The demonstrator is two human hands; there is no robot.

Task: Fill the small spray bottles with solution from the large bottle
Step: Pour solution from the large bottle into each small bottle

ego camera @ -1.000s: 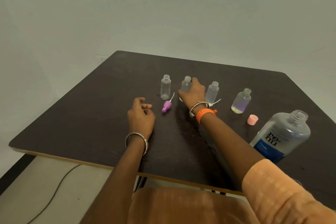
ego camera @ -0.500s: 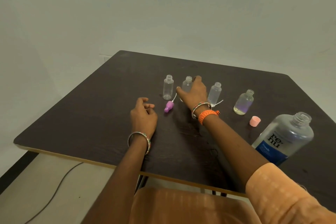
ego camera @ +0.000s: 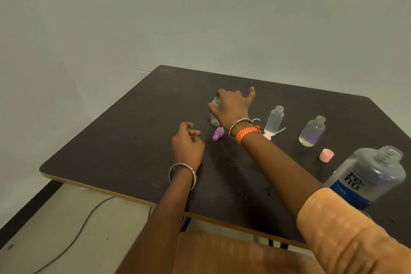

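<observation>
- Reaching across the table (ego camera: 133,140), the right hand (ego camera: 231,107) pinches the leftmost small bottle (ego camera: 214,115) at its neck
- Left hand (ego camera: 188,142) rests loosely curled, holding nothing
- Two small bottles (ego camera: 274,120) hold some liquid; filling seems unfinished
- Large bottle (ego camera: 369,176) stands uncapped, far right

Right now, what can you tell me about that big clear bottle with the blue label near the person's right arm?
The large clear plastic bottle with the blue label stands on the dark wooden table near its right edge and looks tilted in this wide view. Its threaded neck is open, with no cap on. Dark letters reading "re-nu" sit above a blue band marked "fresh". The body looks cloudy; no liquid level can be made out. Neither hand touches it; the orange sleeve hides its lower left corner.
</observation>
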